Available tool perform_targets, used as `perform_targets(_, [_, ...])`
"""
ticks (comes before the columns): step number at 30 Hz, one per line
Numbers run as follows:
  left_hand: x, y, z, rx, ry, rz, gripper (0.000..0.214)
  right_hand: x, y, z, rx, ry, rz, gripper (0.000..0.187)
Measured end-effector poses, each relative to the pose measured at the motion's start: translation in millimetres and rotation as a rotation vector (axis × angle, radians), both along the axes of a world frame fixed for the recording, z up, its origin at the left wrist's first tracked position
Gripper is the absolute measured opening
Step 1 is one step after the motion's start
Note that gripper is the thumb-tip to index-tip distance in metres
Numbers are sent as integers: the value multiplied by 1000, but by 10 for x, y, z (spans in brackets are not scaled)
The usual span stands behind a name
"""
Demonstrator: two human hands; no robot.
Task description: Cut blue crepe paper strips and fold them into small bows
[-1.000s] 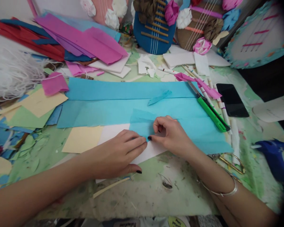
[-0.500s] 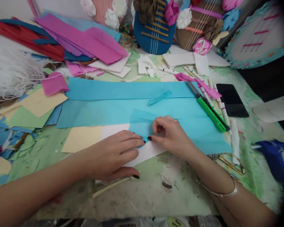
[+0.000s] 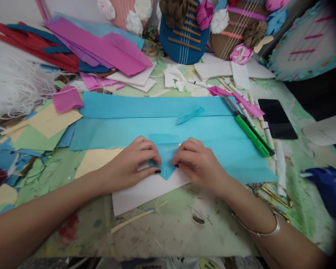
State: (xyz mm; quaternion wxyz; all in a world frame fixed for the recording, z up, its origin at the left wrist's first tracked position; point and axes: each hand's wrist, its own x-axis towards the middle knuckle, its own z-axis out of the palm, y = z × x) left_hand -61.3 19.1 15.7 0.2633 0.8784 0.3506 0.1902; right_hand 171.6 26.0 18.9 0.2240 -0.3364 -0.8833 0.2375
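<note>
A small piece of blue crepe paper (image 3: 167,158) lies between my hands, its near end folded to a downward point. My left hand (image 3: 130,160) pinches its left side between thumb and fingers. On the opposite edge, the fingertips of my right hand (image 3: 200,162) are closed on the same piece. Beneath them is a white sheet of paper (image 3: 140,196), partly covered by my hands. Long blue crepe paper strips (image 3: 114,130) spread out just beyond, with a twisted blue scrap (image 3: 189,116) on top.
A green utility knife (image 3: 253,134) rests across the strips' right end, beside a black phone (image 3: 277,118). Gold-handled scissors (image 3: 277,192) lie near my right forearm. Paper scraps (image 3: 49,121) and white yarn (image 3: 16,87) crowd the left. Decorated instrument-like crafts (image 3: 183,41) stand behind.
My left hand has moved up and closed on the blue piece's left side. The piece's near end is now folded into a point, and my right hand has shifted slightly left.
</note>
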Motion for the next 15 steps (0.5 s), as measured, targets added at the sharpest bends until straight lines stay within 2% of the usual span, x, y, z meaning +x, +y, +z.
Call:
perform_targets(4, [20,0,-22,-18,-26,38,11,3,-7,-15,45,46,144,28])
perform_targets(11, [34,19,-16,-61,-24,32,11,-1,-24,11,209,-19,227,26])
perform_targets(15, [43,17,-12,-60,-31,41,11,-1,-39,23,240,-61,258,27])
